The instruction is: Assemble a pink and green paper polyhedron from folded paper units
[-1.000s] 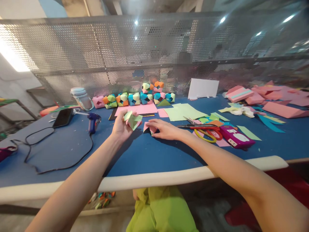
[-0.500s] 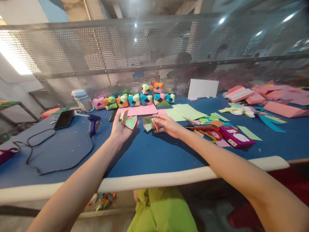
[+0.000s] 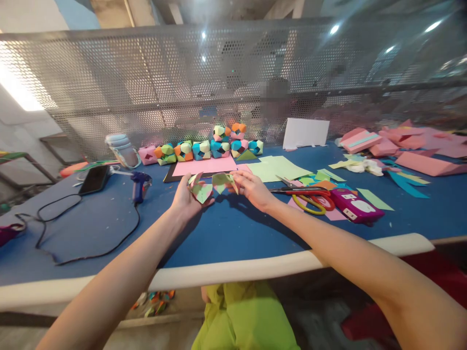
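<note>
From where I stand, the left hand (image 3: 185,198) has its fingers curled round a green-and-pink folded piece (image 3: 202,193), and the right hand (image 3: 253,190) pinches a second folded piece (image 3: 221,183) by its far side. Both pieces are held up over the blue desk (image 3: 233,233), side by side, so close that I can't tell whether their edges touch.

The paper looks thin, and I'd worry about the pinch: too hard a squeeze from the right hand could crease that piece's wall, while too slack a hold on the left could let its piece twist or drop. Should the edges be pressed together out of line, a point might buckle.

Then there are the red-handled scissors (image 3: 323,195), blades aimed toward the right wrist; a careless sweep of that arm could catch them. Over on the left, the glue gun (image 3: 139,187) trails a looped cord (image 3: 91,258) near the left forearm, and a snag there could tip it over
</note>
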The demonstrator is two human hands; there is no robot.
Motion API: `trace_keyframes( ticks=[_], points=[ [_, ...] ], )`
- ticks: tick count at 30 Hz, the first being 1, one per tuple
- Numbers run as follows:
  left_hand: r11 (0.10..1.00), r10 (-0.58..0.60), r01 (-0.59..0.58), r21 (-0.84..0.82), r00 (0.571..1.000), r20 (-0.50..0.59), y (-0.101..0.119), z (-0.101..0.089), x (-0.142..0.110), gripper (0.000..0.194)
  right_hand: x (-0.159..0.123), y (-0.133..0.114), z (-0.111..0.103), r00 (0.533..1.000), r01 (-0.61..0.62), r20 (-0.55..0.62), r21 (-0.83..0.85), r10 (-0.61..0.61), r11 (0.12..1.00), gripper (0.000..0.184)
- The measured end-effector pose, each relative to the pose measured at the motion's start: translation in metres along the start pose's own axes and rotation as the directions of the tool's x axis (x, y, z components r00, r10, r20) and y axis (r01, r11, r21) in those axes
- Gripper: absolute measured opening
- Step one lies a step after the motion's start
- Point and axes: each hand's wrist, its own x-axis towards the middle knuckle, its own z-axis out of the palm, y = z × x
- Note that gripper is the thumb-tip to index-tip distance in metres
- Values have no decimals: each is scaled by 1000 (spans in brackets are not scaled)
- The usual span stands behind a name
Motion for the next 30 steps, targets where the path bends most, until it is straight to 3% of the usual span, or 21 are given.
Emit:
trace_keyframes(
  ticks=[2,5,15,20,26,28,30],
  points=[
    [1000,-1,2,-28,999,41,0,-1,0,29,-3,0,2,991,132,7,-156,-133,979,28],
    [995,27,-17,-103,995,96,-1,-2,1,26,-11,0,7,976,219,94,-337,-199,916,41],
    [995,29,-17,-100,993,115,-8,6,-3,26,-13,4,3,927,373,187,-543,-324,753,61],
    [999,48,-43,-34,979,196,-13,7,0,20,-10,4,1,946,325,183,-560,-269,762,55],
    [996,83,-89,29,984,159,-15,4,4,7,-9,3,-1,976,218,130,-506,-176,835,49],
    [987,134,-145,73,981,140,-15,3,7,6,-8,1,-3,979,202,118,-505,-165,839,48],
    [930,264,-283,233,958,111,-14,-1,10,9,-6,0,-7,975,223,105,-547,-197,807,49]
  ],
)
